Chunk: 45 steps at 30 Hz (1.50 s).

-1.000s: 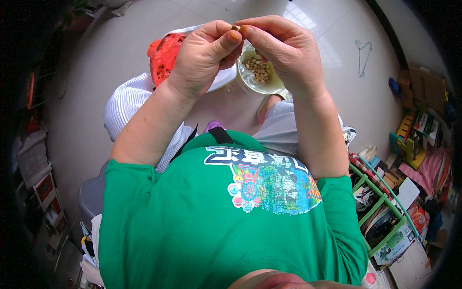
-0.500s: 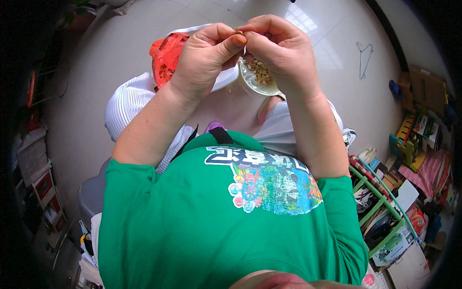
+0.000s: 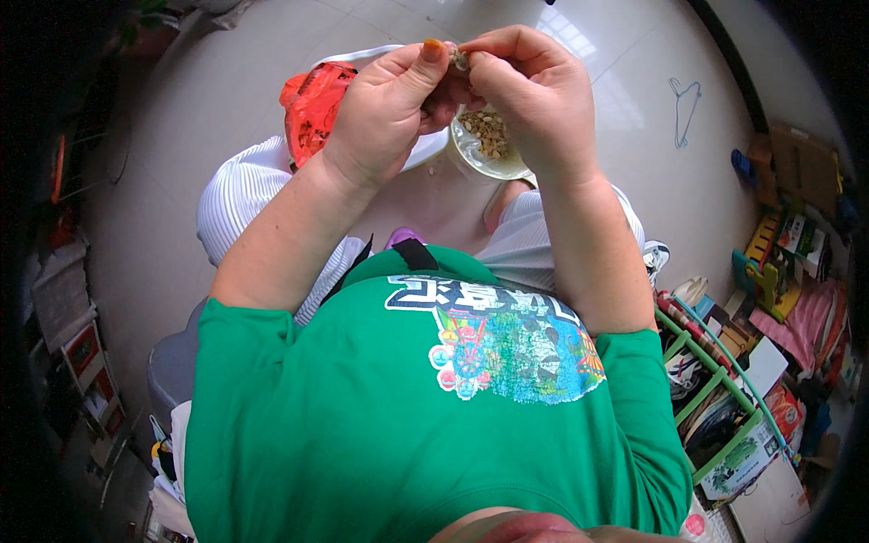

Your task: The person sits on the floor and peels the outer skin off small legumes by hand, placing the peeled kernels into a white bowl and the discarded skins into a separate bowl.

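Observation:
Held up close together in front of me, both hands meet at a small, pale, knobbly piece (image 3: 459,60); its kind is too small to make out. My left hand (image 3: 385,109) has its fingers curled around the piece's left side, with the thumb raised and its tip orange. On the other side, my right hand (image 3: 534,100) pinches it between thumb and forefinger. Below the hands stands a light-coloured tub (image 3: 493,169) with a clear plastic liner. Many small tan and cream pieces (image 3: 486,134) lie in it, partly hidden by my right hand.
Left of the hands, a red plastic bag (image 3: 317,109) lies over the side of a white basin (image 3: 425,149), mostly hidden. A blue wire hanger (image 3: 685,113) lies on the tiled floor. At right stands a green rack (image 3: 715,389) among boxes and clutter; a grey stool (image 3: 172,362) is beside me.
My left thumb has lifted off the fingertips and points up. More of the small piece shows between the hands. Both arms stay nearly in place.

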{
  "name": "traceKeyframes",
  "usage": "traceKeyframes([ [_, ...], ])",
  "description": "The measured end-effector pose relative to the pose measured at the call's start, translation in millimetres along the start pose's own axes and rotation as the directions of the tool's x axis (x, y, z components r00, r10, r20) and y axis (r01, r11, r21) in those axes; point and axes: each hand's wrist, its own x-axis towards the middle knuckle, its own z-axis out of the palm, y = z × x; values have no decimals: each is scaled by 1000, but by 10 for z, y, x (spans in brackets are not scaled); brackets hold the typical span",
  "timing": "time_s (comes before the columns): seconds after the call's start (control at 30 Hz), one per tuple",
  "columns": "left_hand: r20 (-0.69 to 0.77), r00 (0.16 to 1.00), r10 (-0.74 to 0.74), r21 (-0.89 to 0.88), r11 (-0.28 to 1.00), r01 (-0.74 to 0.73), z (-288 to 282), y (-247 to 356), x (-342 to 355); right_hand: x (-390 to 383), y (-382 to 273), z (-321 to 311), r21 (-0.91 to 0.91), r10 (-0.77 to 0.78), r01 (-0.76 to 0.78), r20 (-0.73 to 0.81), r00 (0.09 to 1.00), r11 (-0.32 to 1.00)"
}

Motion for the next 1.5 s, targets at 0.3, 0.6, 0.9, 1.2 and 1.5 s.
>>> traceKeyframes([
  [0.3, 30, 993, -112, 28, 993, 111, 33, 35, -35, 0, -104, -174, -226, 72, -47, 103, 992, 973],
  [0.6, 15, 990, -139, -17, 990, 140, 27, 34, -27, 61, 8, -500, -833, 173, 39, 160, 972, 551],
  [0.9, -23, 993, -115, -16, 993, 115, 34, -43, -16, 51, -44, -244, -266, 5, 31, 132, 991, 964],
  [1.2, -83, 997, 1, -19, 1000, -3, 82, -41, -10, -13, 148, 38, -191, -275, 278, 42, 960, 941],
  [1.5, -139, 990, 8, -29, 1000, -12, 59, -39, -32, 1, 172, 170, -144, -140, 141, 18, 990, 980],
])
